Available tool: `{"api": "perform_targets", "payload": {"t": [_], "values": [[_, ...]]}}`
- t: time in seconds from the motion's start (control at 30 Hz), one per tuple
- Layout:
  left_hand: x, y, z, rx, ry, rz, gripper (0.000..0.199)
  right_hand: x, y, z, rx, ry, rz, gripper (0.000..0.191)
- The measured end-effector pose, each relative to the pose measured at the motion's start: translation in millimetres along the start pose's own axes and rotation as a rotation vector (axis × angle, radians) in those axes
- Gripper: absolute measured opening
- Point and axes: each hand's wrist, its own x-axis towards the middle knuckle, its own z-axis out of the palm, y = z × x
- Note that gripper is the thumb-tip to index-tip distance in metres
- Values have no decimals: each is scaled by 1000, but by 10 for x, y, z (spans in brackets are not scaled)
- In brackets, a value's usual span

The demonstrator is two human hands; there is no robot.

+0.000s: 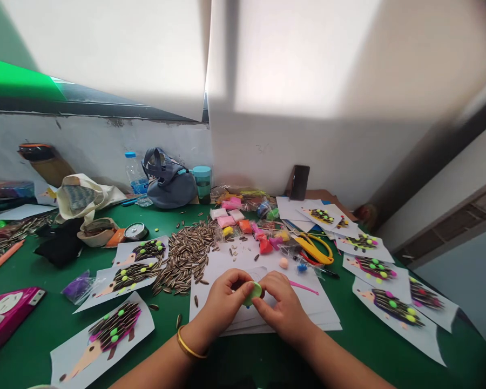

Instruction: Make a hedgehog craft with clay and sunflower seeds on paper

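A flattened piece of light green modelling clay [252, 293] is held between my two hands, over white paper sheets [328, 319] on the table. My left hand [227, 294] pinches its left side between thumb and fingers. On the other side, the thumb and fingers of my right hand [281, 302] are closed on its edge. A pink plastic clay tool [304, 287] lies on the paper just right of my right hand. Small balls of peach clay [283, 263] and blue clay [302, 268] sit beyond my hands. What is drawn on the top sheet is mostly covered.
A heap of striped sunflower seeds [186, 251] lies left of the paper. Packets of coloured clay [245, 226] and yellow-handled scissors [316, 248] are behind it. Hedgehog pictures [113, 329] flank both sides. A bottle [136, 181], a blue bag [170, 186] and a phone [299, 182] stand by the wall.
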Motion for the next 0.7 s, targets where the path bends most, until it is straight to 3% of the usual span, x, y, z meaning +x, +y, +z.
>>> {"api": "perform_targets", "payload": {"t": [0.4,0.7], "values": [[-8,23,15,13,-23,6,22,-1,-3,15,-10,44,-14,18],[-5,11,35,-145,-23,-48,28,-4,7,-8,-5,41,-3,22]]}}
